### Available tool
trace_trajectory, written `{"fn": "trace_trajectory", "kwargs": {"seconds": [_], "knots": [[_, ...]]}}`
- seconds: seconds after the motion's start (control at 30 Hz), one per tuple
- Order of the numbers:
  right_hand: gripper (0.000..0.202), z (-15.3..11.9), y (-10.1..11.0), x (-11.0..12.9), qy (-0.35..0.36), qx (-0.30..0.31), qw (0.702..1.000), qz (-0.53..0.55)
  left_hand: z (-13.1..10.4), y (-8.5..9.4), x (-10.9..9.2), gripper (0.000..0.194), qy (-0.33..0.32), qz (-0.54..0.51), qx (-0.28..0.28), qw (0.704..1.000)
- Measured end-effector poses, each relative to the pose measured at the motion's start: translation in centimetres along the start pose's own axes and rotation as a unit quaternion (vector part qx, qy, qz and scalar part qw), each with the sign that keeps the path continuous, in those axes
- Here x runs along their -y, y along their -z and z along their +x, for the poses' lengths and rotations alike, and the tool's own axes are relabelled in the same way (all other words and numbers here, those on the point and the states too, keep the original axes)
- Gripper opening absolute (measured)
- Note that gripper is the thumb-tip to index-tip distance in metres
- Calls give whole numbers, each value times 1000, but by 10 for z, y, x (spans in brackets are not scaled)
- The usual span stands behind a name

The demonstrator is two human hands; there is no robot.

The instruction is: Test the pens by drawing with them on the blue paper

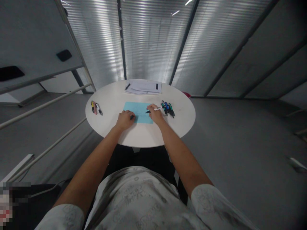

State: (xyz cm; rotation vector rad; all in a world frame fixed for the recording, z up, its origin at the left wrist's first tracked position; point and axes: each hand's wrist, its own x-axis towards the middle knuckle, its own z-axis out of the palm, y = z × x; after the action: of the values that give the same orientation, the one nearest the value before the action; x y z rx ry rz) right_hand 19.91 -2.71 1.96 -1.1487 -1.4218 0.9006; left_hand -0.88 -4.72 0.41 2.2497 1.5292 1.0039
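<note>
A light blue sheet of paper (141, 118) lies on the round white table (141, 135). My right hand (155, 114) is closed around a white marker (158, 109), whose black tip points left, over the sheet. On the left edge of the sheet rests my left hand (126, 120), its fingers curled around a small black piece (132, 117) that looks like a marker cap. Several markers with green, blue and black parts (168, 109) lie in a bunch just right of my right hand. Any marks on the paper are too faint to read.
At the table's far side sits a stack of white papers (144, 87) with a dark pen (128, 86) on it. Yellow, pink and white markers (96, 108) lie at the left. A whiteboard's metal frame (69, 92) stands left of the table; window blinds (146, 41) hang behind.
</note>
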Motion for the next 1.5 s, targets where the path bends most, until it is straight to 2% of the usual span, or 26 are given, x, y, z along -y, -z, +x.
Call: {"fn": "trace_trajectory", "kwargs": {"seconds": [0.1,0.2,0.3,0.43,0.5,0.63,0.73,0.83,0.93,1.03,1.13,1.23,1.5], "knots": [[26,0,3,-5,1,53,998,-33,1,-1,1,10,-7,-15,3,1000],[22,-1,4,-8,8,67,997,-42,2,-2,3,9,-13,-16,0,1000],[20,-5,-1,-9,-2,88,996,-34,2,-2,3,13,-12,30,9,999],[21,-8,-7,-8,10,139,987,-81,1,0,-1,21,-12,118,35,992],[23,-9,-8,-7,12,139,983,-122,1,2,-2,22,-10,141,42,989],[25,-7,-4,-4,24,97,969,-225,2,2,-1,22,-6,150,48,987],[27,-6,-1,-3,26,81,964,-250,3,1,2,23,-9,145,46,988],[24,-3,1,-4,24,79,974,-210,4,0,4,23,-13,141,41,989],[21,1,4,-4,41,65,993,-84,4,0,5,24,-13,137,39,990],[18,6,7,-2,30,15,998,50,5,0,5,24,-13,131,42,990],[42,7,7,2,-23,-42,990,136,5,-1,6,25,-14,124,42,991],[65,4,5,7,-34,-48,985,160,5,-3,8,25,-15,119,39,992],[58,5,4,6,-38,-66,991,111,6,-5,12,25,-21,115,33,993]]}}
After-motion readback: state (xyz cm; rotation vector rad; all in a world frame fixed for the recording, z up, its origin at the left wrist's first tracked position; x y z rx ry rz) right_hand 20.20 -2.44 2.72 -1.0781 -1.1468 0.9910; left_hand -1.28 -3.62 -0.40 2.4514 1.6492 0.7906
